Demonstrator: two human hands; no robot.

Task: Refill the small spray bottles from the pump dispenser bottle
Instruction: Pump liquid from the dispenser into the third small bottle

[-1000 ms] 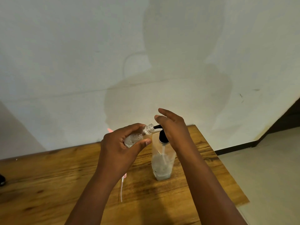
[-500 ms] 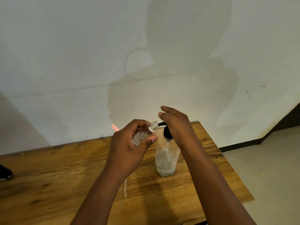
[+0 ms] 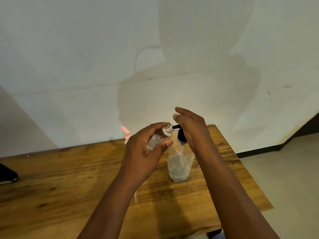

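A clear pump dispenser bottle (image 3: 179,165) with a black pump head stands on the wooden table (image 3: 69,178), a little liquid at its bottom. My left hand (image 3: 146,152) grips a small clear spray bottle (image 3: 159,138), capless and tilted, its open neck at the black pump nozzle. Foamy liquid shows inside the small bottle. My right hand (image 3: 191,128) rests on top of the pump head with fingers fairly straight. A thin white tube (image 3: 135,195) lies on the table under my left forearm.
A pink-topped object (image 3: 126,132) stands behind my left hand near the wall. A dark object (image 3: 6,174) lies at the table's left edge. The table's right edge drops to a pale floor (image 3: 284,178). A white wall rises just behind.
The view has shifted a little, so hands and bottles sit slightly further right and higher. The small bottle stays at the nozzle and my right hand stays on the pump head.
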